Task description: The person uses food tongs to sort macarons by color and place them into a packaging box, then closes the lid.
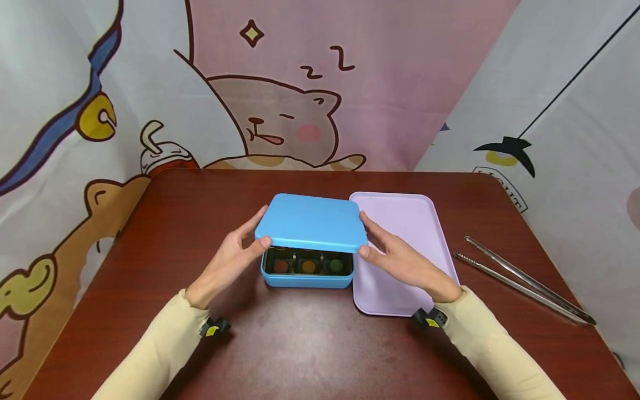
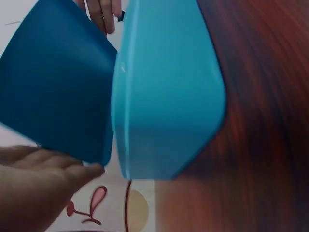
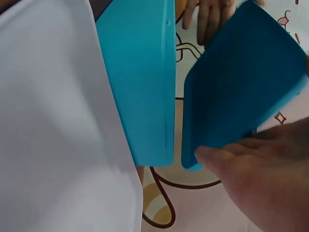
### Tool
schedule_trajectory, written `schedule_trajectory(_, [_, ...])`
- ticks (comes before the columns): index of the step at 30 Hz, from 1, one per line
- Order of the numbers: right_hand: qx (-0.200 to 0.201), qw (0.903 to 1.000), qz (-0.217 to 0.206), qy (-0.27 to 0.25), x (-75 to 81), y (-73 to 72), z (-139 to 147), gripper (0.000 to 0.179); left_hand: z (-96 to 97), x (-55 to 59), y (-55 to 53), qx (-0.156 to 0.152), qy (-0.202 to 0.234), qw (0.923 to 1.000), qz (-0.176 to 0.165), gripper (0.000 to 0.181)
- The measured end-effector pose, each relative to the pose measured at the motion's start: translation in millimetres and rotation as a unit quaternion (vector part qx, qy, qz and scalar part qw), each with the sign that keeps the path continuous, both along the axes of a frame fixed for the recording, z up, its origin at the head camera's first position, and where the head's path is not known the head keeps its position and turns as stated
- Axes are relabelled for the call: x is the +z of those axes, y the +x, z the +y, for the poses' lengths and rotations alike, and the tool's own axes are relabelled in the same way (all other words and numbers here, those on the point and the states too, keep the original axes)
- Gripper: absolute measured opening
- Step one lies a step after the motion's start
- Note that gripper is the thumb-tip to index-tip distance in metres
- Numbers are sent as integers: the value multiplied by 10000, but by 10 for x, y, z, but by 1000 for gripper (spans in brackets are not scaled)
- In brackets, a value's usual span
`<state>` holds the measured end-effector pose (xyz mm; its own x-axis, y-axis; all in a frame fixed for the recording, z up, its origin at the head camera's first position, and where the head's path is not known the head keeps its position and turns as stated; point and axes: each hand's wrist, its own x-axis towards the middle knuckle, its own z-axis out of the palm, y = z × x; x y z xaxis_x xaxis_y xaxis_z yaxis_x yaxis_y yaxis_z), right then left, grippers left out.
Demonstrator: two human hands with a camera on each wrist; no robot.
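Observation:
A blue lid [image 1: 312,222] is held above a blue lunch box [image 1: 307,281], tilted and apart from it along the front. My left hand [image 1: 235,250] grips the lid's left side, thumb at the near corner. On the opposite side, my right hand [image 1: 395,253] grips it the same way. Through the front gap, dark compartments show with reddish, orange and green contents [image 1: 308,267], too dim to identify. Both wrist views show the lid's underside [image 2: 58,82] raised off the box wall [image 3: 140,87].
Right of the box, partly under my right hand, lies a light purple tray [image 1: 400,216]. Metal tongs [image 1: 525,280] rest farther right on the brown table [image 1: 200,200]. Behind the table hangs a printed cartoon cloth [image 1: 390,122].

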<state>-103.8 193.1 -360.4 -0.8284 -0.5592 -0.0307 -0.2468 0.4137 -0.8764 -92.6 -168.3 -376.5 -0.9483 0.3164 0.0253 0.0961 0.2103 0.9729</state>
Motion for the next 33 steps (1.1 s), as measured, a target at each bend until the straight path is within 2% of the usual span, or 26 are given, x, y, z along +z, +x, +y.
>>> schedule_trajectory(4, [159, 9996, 18, 225, -10, -25, 20, 95, -63, -64, -13, -310, -277, 9990, -144, 90])
schedule_trajectory(12, [281, 9985, -67, 473, -64, -38, -18, 110, -101, -147, -38, -570, -978, 9935, -156, 112])
schedule_trajectory(19, [276, 9947, 107, 982, -93, -59, -82, 115, -96, -198, -47, -533, -1949, 9792, 213, 121])
schedule_trajectory(23, [317, 9934, 109, 1093, -126, -88, -113, 116, -88, -225, -54, -529, -2182, 9739, 323, 122])
schedule_trajectory(33, [398, 9924, 79, 1157, -181, -115, -151, 116, -90, -235, -64, -553, -2465, 9671, 300, 123])
